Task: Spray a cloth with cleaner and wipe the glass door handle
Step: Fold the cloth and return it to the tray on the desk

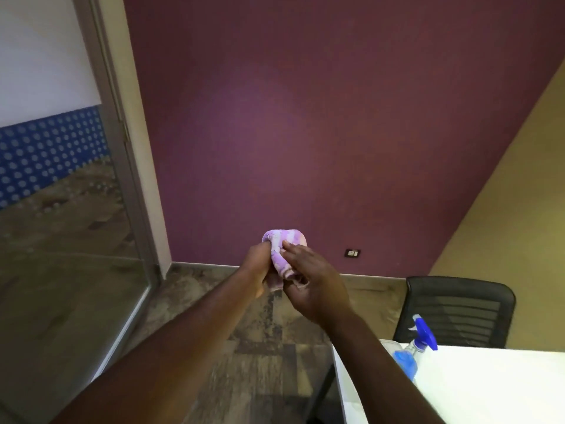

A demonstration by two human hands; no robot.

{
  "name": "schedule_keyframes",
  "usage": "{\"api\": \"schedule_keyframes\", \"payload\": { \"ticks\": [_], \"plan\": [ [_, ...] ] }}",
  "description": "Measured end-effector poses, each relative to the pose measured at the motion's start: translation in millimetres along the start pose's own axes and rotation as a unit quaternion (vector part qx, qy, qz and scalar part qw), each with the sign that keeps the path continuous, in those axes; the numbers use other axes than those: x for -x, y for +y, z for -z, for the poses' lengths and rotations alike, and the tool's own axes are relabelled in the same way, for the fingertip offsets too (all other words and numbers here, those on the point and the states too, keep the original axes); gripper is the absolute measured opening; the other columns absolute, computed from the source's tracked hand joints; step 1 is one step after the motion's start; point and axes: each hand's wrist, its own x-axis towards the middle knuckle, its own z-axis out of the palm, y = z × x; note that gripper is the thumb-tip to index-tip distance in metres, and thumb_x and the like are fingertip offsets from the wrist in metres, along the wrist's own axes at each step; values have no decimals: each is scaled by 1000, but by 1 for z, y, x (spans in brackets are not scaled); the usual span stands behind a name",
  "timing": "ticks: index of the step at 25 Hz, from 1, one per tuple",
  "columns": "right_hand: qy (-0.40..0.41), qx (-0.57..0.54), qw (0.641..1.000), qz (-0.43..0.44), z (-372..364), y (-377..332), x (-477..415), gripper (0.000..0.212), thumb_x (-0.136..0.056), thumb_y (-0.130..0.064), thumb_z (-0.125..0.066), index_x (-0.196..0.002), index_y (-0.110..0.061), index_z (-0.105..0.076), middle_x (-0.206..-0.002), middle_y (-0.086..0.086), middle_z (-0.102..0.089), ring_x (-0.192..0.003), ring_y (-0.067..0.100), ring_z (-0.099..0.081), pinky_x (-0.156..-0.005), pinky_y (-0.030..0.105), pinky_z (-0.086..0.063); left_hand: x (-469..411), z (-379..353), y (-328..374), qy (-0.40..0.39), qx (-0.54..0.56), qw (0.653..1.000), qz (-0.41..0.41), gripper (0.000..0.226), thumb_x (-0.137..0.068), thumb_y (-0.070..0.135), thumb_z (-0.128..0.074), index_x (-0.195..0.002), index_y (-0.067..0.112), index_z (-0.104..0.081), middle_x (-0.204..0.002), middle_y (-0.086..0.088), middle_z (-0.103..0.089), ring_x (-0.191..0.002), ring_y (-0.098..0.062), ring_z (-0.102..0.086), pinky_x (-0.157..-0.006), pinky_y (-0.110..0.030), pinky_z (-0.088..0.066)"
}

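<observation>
A bunched pink and white cloth (282, 250) is held out in front of me, in the air above the floor. My left hand (258, 266) grips it from the left. My right hand (312, 280) pinches it from the right with the fingers on its top and lower edge. A spray bottle (412, 350) with a blue trigger head and blue liquid stands on the white table (489, 387) at the lower right, partly behind my right forearm. The glass door (61, 209) with its grey frame is at the left; no handle shows in this view.
A black mesh office chair (458, 310) stands behind the table by the yellow wall. A purple wall with a small socket (352, 253) faces me. Patterned carpet floor (244, 347) lies between the door and the table.
</observation>
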Motion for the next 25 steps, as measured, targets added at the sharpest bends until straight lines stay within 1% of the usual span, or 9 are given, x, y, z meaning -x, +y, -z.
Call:
{"api": "schedule_keyframes", "payload": {
  "ticks": [3,5,7,10,12,14,17,22,25],
  "plan": [
    [-13,69,998,-2,8,11,14,54,-87,-18,-70,-140,-10,-65,-152,4,-58,-145,20,-50,-120,39,-40,-2,-27,-5,-36,43,998,-2,44,-98,31,-45,-105,-3,-71,-101,-20,-73,-92,-34,-75,-85,-40,-61],
    [-34,78,996,-27,16,24,16,55,-90,-22,-64,-144,-11,-62,-156,4,-53,-149,21,-44,-123,46,-34,-10,-41,-5,-60,79,995,6,54,-100,37,-50,-128,-6,-63,-124,-19,-67,-125,-42,-66,-110,-52,-51],
    [-35,32,997,-60,24,39,18,46,-96,-24,-59,-141,-15,-65,-154,1,-55,-149,17,-43,-124,45,-31,-17,-57,-5,-104,51,993,0,51,-100,39,-61,-131,0,-63,-121,-20,-69,-112,-37,-71,-95,-44,-56],
    [100,-84,974,-187,35,69,17,32,-90,-22,-69,-121,-15,-76,-131,-6,-69,-126,11,-60,-107,41,-50,-35,-86,-17,-105,-23,994,-21,38,-101,25,-66,-124,-5,-66,-106,-22,-73,-89,-34,-69,-79,-42,-53],
    [175,-171,915,-320,40,93,17,56,-78,-25,-82,-130,-15,-65,-128,-2,-62,-114,16,-64,-95,42,-57,-48,-103,-28,-95,-8,995,-19,36,-103,19,-63,-127,-8,-65,-116,-26,-74,-103,-41,-69,-95,-51,-51],
    [167,-350,815,-430,43,119,21,85,-70,-29,-87,-144,-13,-50,-133,8,-64,-113,26,-70,-93,44,-60,-59,-115,-36,-109,23,994,-10,36,-104,18,-61,-130,-6,-65,-124,-28,-72,-114,-44,-68,-107,-54,-49],
    [140,-527,699,-463,44,149,38,67,-76,-16,-90,-135,-7,-59,-122,20,-75,-103,35,-76,-76,40,-64,-78,-130,-54,-119,32,992,10,38,-103,21,-60,-131,-4,-65,-126,-29,-71,-112,-43,-69,-101,-50,-55],
    [206,-493,685,-495,27,171,81,51,-77,-10,-89,-121,-11,-64,-105,16,-78,-84,27,-77,-62,31,-60,-101,-139,-86,-86,-81,993,11,31,-97,18,-72,-126,7,-67,-118,-23,-76,-81,-25,-77,-63,-33,-61],
    [224,-460,684,-520,19,185,109,54,-73,-10,-92,-120,-7,-66,-103,16,-78,-84,27,-75,-64,33,-60,-122,-132,-110,-99,-195,976,10,32,-92,21,-81,-119,7,-70,-117,-22,-76,-86,-26,-71,-70,-31,-57]
  ]
}}
